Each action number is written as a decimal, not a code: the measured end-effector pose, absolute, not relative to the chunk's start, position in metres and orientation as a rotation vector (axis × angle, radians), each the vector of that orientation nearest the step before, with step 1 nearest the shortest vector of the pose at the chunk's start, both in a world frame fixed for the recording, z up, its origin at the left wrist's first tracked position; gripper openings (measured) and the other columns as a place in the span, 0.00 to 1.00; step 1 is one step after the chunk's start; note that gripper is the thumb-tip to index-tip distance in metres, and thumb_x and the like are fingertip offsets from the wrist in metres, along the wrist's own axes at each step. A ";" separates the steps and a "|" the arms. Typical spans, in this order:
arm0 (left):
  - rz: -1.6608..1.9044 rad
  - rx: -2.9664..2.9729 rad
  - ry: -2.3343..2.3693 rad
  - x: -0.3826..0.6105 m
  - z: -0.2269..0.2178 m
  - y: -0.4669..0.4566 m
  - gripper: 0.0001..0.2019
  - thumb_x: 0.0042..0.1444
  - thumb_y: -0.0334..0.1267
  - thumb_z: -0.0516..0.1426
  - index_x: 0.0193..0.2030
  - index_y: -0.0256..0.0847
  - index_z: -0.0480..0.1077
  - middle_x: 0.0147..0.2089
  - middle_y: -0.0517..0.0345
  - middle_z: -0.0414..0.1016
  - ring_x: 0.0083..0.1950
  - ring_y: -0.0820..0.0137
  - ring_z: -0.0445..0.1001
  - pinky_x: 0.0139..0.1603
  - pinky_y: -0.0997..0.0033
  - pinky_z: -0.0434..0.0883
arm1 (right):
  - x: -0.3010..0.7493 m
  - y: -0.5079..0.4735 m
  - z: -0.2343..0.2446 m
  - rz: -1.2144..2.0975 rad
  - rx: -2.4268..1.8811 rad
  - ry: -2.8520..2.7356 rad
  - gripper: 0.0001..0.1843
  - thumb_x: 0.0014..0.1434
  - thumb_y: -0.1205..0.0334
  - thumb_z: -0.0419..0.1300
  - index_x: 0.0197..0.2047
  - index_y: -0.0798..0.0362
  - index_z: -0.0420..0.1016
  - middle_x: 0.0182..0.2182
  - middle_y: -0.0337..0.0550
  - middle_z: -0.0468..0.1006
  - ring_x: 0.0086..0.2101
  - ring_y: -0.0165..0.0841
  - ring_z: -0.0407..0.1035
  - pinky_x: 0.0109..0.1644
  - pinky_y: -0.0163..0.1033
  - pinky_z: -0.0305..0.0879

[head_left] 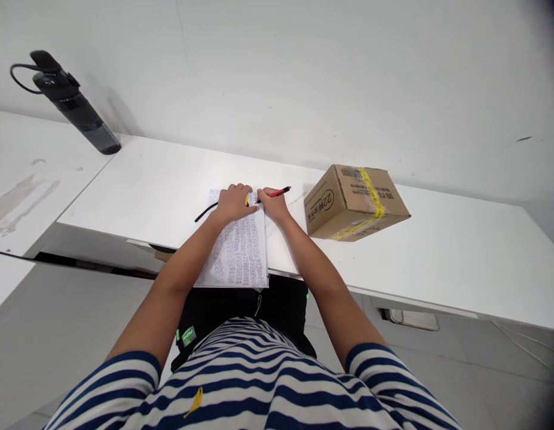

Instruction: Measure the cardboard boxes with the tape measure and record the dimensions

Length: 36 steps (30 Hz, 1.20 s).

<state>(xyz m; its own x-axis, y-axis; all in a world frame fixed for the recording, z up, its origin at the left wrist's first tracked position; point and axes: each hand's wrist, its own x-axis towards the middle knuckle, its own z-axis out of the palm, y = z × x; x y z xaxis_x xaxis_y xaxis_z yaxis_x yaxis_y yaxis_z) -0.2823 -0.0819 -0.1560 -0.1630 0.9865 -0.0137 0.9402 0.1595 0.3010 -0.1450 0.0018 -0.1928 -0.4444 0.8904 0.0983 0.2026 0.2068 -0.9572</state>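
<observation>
Well, two hands (234,202) (273,203), one red pen (279,192).

Bright, even light across your view
You get a soft shadow on the wall (277,77) beside the bottle (82,110), which leans outward under wide-angle stretch; the right corners darken and blur, and your page's (241,257) writing is too fine to read.

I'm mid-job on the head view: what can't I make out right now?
All in the head view:
- Writing on the paper: too small to read.
- Black strip: one end hidden under the left hand; whether it joins the yellow piece is unclear.
- Pen: partly covered by the right hand; tip contact too small to judge.
- Box: its walls hide any contents.
</observation>
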 end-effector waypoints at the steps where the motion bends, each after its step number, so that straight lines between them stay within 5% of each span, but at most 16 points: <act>1: 0.334 1.889 2.229 -0.282 -0.157 -0.082 0.26 0.58 0.55 0.58 0.60 0.48 0.66 0.64 0.50 0.71 0.66 0.50 0.65 0.61 0.50 0.64 | -0.145 0.001 -0.193 1.273 -1.019 -1.795 0.17 0.57 0.52 0.56 0.20 0.50 0.64 0.20 0.34 0.66 0.27 0.30 0.61 0.33 0.37 0.57; 8: 0.315 1.908 2.262 -0.282 -0.157 -0.082 0.18 0.56 0.41 0.57 0.54 0.47 0.68 0.59 0.49 0.72 0.61 0.51 0.67 0.57 0.49 0.66 | -0.145 -0.001 -0.192 1.244 -1.027 -1.752 0.18 0.57 0.52 0.56 0.19 0.49 0.61 0.18 0.33 0.60 0.25 0.29 0.55 0.31 0.37 0.54; 13: 0.291 1.912 2.255 -0.282 -0.155 -0.081 0.19 0.55 0.41 0.57 0.55 0.47 0.67 0.60 0.50 0.72 0.61 0.51 0.67 0.57 0.50 0.66 | -0.145 0.000 -0.192 1.274 -1.015 -1.745 0.18 0.58 0.51 0.56 0.20 0.50 0.63 0.21 0.35 0.66 0.27 0.30 0.59 0.32 0.37 0.56; 24: 0.309 1.896 2.262 -0.280 -0.156 -0.082 0.19 0.56 0.42 0.57 0.55 0.49 0.68 0.61 0.51 0.72 0.62 0.51 0.67 0.58 0.50 0.65 | -0.144 -0.001 -0.192 1.216 -1.041 -1.740 0.18 0.58 0.53 0.55 0.19 0.48 0.61 0.18 0.32 0.58 0.25 0.29 0.54 0.31 0.37 0.53; 30: 0.351 1.890 2.226 -0.282 -0.159 -0.081 0.25 0.56 0.56 0.59 0.57 0.48 0.67 0.62 0.51 0.72 0.64 0.50 0.66 0.59 0.50 0.65 | -0.142 -0.001 -0.192 1.232 -1.029 -1.729 0.18 0.58 0.53 0.55 0.19 0.48 0.60 0.18 0.32 0.59 0.26 0.29 0.56 0.32 0.37 0.56; 36: 0.332 1.907 2.202 -0.282 -0.153 -0.083 0.24 0.57 0.52 0.58 0.59 0.48 0.67 0.63 0.51 0.71 0.65 0.50 0.65 0.61 0.49 0.64 | -0.143 -0.001 -0.194 1.199 -1.035 -1.717 0.19 0.59 0.53 0.55 0.20 0.48 0.59 0.18 0.32 0.59 0.26 0.29 0.56 0.32 0.37 0.56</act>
